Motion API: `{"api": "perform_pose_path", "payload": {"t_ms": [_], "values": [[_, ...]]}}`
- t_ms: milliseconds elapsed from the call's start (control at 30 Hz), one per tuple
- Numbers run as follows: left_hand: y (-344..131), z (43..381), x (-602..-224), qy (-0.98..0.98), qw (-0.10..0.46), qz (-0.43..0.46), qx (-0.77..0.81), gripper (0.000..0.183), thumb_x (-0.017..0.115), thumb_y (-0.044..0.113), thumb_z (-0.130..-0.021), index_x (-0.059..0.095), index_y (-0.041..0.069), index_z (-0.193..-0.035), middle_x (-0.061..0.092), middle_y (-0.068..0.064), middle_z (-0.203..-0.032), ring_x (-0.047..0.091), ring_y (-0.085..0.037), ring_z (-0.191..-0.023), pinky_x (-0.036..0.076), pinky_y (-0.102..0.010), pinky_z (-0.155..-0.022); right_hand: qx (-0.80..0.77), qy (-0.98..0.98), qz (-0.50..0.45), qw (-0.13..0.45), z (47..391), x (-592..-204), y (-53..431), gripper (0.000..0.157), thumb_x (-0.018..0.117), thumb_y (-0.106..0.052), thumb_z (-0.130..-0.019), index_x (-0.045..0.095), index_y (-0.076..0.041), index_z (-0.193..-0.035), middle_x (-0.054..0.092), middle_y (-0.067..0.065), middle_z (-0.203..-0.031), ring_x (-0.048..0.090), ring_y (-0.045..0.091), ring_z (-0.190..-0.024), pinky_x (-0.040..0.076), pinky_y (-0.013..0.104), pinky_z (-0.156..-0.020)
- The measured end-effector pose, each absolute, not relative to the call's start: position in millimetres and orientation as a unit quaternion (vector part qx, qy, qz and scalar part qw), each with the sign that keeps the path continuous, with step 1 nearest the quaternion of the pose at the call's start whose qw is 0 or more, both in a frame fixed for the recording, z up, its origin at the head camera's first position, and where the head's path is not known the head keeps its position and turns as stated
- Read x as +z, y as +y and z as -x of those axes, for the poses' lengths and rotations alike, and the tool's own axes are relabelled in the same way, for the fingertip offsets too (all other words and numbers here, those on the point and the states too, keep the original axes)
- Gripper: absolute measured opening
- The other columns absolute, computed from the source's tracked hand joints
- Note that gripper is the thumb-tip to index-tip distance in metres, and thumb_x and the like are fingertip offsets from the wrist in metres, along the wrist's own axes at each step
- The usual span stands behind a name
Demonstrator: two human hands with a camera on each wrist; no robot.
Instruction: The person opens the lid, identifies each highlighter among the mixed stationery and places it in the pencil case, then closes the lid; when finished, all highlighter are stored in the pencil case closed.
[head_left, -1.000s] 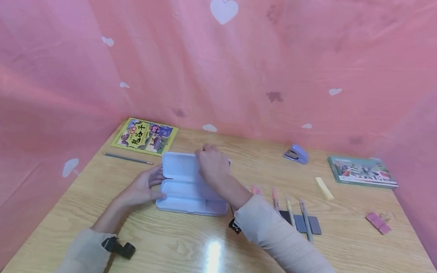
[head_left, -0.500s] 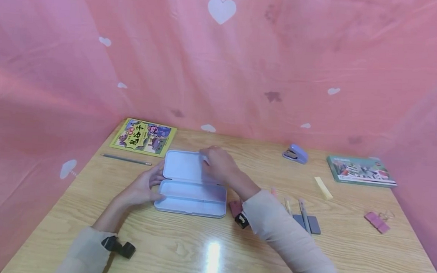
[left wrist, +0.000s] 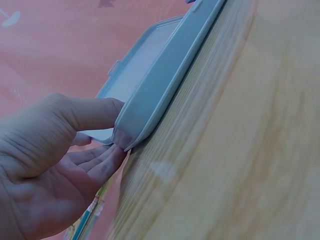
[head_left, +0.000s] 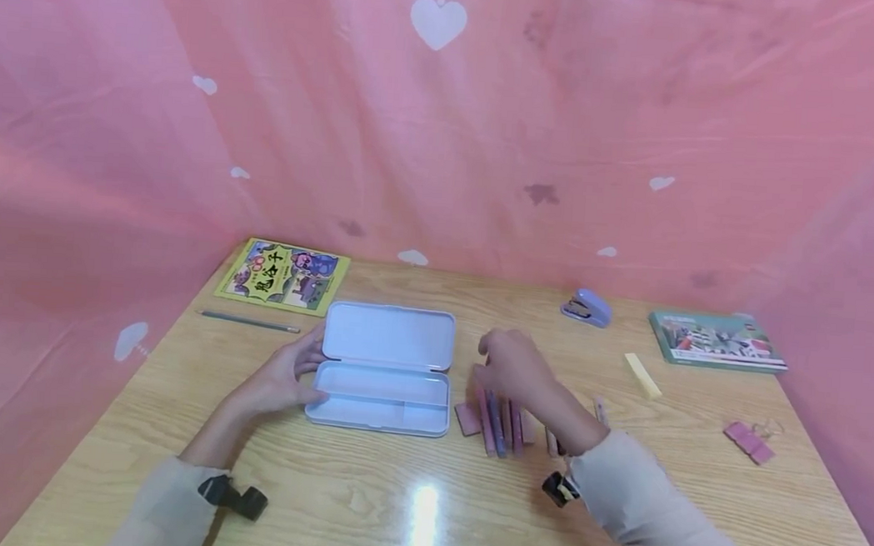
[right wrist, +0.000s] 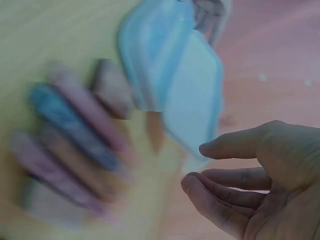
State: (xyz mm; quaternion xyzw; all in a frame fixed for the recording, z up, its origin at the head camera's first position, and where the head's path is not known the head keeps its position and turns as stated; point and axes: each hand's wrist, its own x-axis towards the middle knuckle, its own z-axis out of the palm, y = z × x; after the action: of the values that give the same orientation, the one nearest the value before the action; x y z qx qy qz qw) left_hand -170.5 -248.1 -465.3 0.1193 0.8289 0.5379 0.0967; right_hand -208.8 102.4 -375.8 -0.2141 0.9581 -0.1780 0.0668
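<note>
A pale blue pencil case [head_left: 389, 334] lies with its lid folded back and its compartments bare. At its left end my left hand [head_left: 281, 379] grips the corner, thumb on the rim and fingers against the side, as the left wrist view shows of the case [left wrist: 155, 85] and hand [left wrist: 65, 150]. My right hand [head_left: 515, 366] is in the air over several pens [head_left: 499, 423], its fingers loosely bent and holding nothing. In the right wrist view that hand [right wrist: 250, 175] is apart from both the blurred pens [right wrist: 75, 130] and the case's lid [right wrist: 192, 95].
A yellow book [head_left: 282, 276] and a pencil [head_left: 249, 322] lie at the back left. Toward the right are a purple stapler [head_left: 587, 308], a cream strip [head_left: 642, 376], a green box [head_left: 717, 341] and a pink clip [head_left: 748, 442]. Pink curtains border the wooden table [head_left: 348, 501].
My right hand has left the case's lid and moved right and nearer, over the pens. The lid now lies fully back. My left hand stays at the case's left end.
</note>
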Motion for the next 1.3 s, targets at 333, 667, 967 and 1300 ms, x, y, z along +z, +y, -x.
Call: {"api": "perform_pose_path", "payload": {"t_ms": [333, 667, 967, 1300], "values": [[-253.2, 169.9, -466.3, 0.833, 0.088, -0.122, 0.533, 0.114, 0.079, -0.001, -0.066, 0.009, 0.022, -0.153, 0.048, -0.01, -0.129, 0.052, -0.025, -0.119, 0.043, -0.027, -0.104, -0.213, 0.956, 0.182, 0.085, 196.2, -418.8, 99.9, 0.035, 0.058, -0.005, -0.074, 0.042, -0.015, -0.046, 0.031, -0.009, -0.039, 0.025, 0.005, -0.034, 0.017, 0.019, -0.03], [-253.5, 170.4, -466.3, 0.827, 0.08, -0.142, 0.538, 0.113, 0.079, -0.001, -0.066, 0.009, 0.019, -0.153, 0.048, -0.014, -0.13, 0.051, -0.03, -0.118, 0.042, -0.033, -0.105, -0.22, 0.96, 0.169, 0.045, 198.9, -403.5, 100.9, 0.019, 0.066, -0.017, -0.08, 0.066, -0.008, -0.064, 0.046, -0.005, -0.046, 0.035, 0.007, -0.037, 0.028, 0.019, -0.033], [-251.4, 170.1, -466.6, 0.827, 0.088, -0.135, 0.538, 0.113, 0.078, -0.002, -0.067, 0.008, 0.019, -0.153, 0.047, -0.016, -0.133, 0.05, -0.031, -0.12, 0.041, -0.036, -0.107, -0.205, 0.946, 0.252, -0.003, 211.8, -349.2, 96.3, 0.019, 0.066, -0.014, -0.079, 0.073, -0.003, -0.092, 0.07, 0.006, -0.076, 0.059, 0.01, -0.059, 0.048, 0.022, -0.049], [-246.5, 171.3, -467.7, 0.835, 0.094, -0.116, 0.529, 0.114, 0.079, 0.0, -0.065, 0.009, 0.022, -0.153, 0.049, -0.008, -0.131, 0.052, -0.024, -0.119, 0.043, -0.033, -0.105, -0.181, 0.909, 0.375, -0.003, 215.1, -354.3, 31.5, 0.014, 0.069, -0.015, -0.082, 0.074, -0.009, -0.093, 0.071, 0.0, -0.075, 0.06, 0.01, -0.064, 0.051, 0.023, -0.057]]}}
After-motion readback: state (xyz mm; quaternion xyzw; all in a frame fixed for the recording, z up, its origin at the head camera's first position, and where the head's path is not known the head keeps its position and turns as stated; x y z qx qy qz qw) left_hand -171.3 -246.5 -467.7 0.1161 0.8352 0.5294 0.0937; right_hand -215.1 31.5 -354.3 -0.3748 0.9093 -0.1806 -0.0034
